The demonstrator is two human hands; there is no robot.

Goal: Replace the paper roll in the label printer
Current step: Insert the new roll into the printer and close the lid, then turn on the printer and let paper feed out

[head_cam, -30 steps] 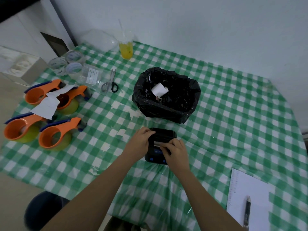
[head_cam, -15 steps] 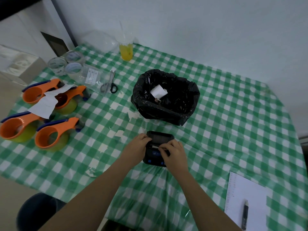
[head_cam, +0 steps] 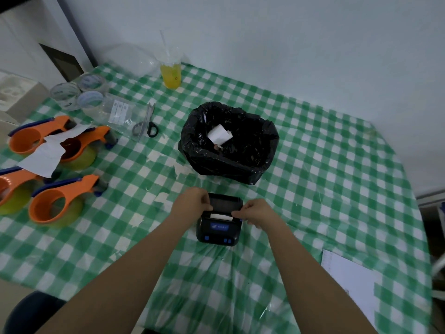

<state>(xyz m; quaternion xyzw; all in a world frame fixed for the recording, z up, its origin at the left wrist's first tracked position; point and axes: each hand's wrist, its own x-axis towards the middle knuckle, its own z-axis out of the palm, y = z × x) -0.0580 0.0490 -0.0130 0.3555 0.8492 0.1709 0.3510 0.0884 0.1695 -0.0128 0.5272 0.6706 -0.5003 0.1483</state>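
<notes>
A small black label printer with a blue panel sits on the green checked tablecloth near the front middle. Its lid is raised at the back, and a white strip of paper shows in the slot. My left hand grips the lid's left edge. My right hand pinches the lid's right corner. Behind the printer stands a bin lined with a black bag, with a used white paper roll lying inside.
Several orange tape dispensers lie at the left, with scissors, clear tape rolls and a cup of yellow drink behind. A white sheet lies at the front right. A wall backs the table.
My right hand slid from the printer's top to the lid's right corner, and my left hand moved to the left edge. The paper strip and blue panel are now uncovered.
</notes>
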